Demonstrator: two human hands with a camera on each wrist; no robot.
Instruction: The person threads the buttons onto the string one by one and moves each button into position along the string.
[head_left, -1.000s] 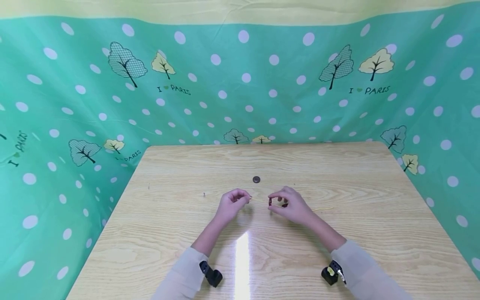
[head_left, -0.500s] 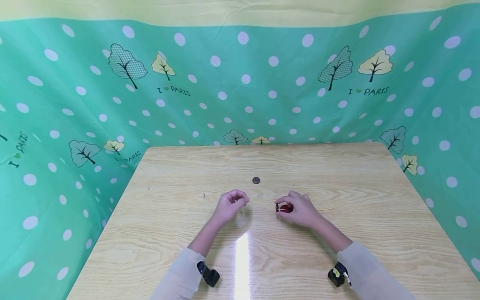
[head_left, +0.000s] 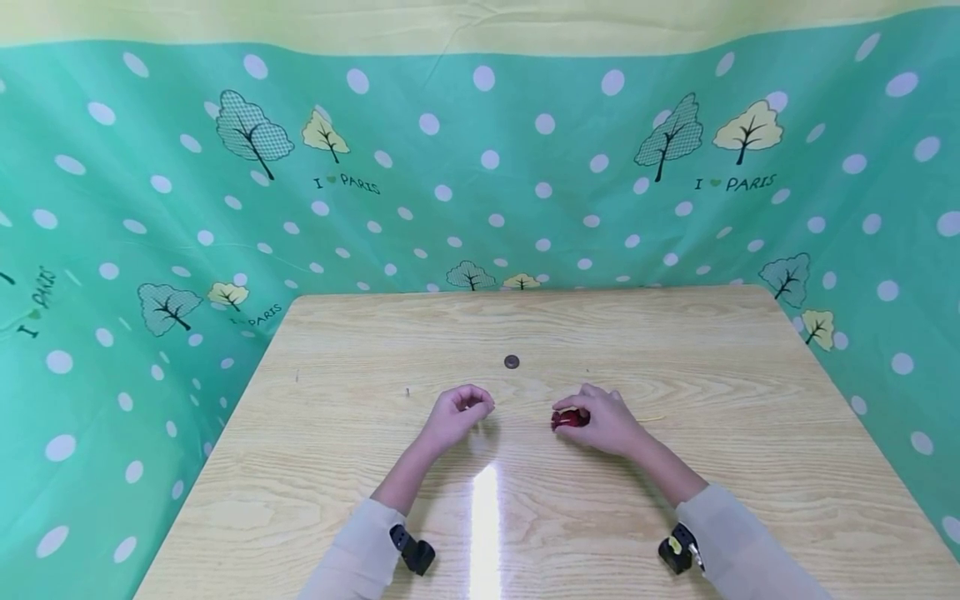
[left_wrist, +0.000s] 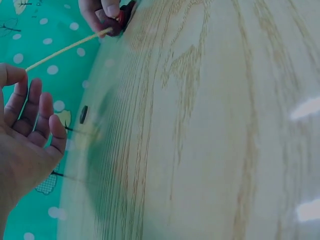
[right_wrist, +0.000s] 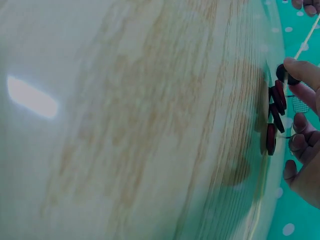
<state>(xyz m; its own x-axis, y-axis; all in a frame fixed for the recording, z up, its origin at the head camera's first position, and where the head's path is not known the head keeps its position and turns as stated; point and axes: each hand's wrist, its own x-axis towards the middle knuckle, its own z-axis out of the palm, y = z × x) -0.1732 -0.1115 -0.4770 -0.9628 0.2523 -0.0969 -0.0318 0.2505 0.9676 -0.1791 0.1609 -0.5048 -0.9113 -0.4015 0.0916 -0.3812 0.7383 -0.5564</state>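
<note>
My left hand [head_left: 459, 419] pinches the end of a thin yellow cord [left_wrist: 65, 49] between thumb and forefinger, its other fingers loosely bent. From there the cord runs taut to my right hand [head_left: 606, 425], whose thumb and forefinger pinch a dark round button-like disc [right_wrist: 281, 75]. Several dark red discs [right_wrist: 271, 139] hang together below that one, close to the tabletop; the cord's path through them is partly hidden. Behind the right hand a cord tail [head_left: 651, 418] lies on the table. One loose dark disc [head_left: 512, 362] rests flat beyond both hands.
The wood-grain table [head_left: 360, 333] reaches back to a green dotted curtain [head_left: 517, 167] that also hangs at both sides. A bright light reflection [head_left: 485, 525] lies on the tabletop between the forearms. A small dark speck [head_left: 407, 392] is left of the left hand.
My right hand has moved right and slightly nearer, and the dark red discs show bunched at its fingertips. My left hand has shifted slightly left, still pinching the cord. The loose disc stays put.
</note>
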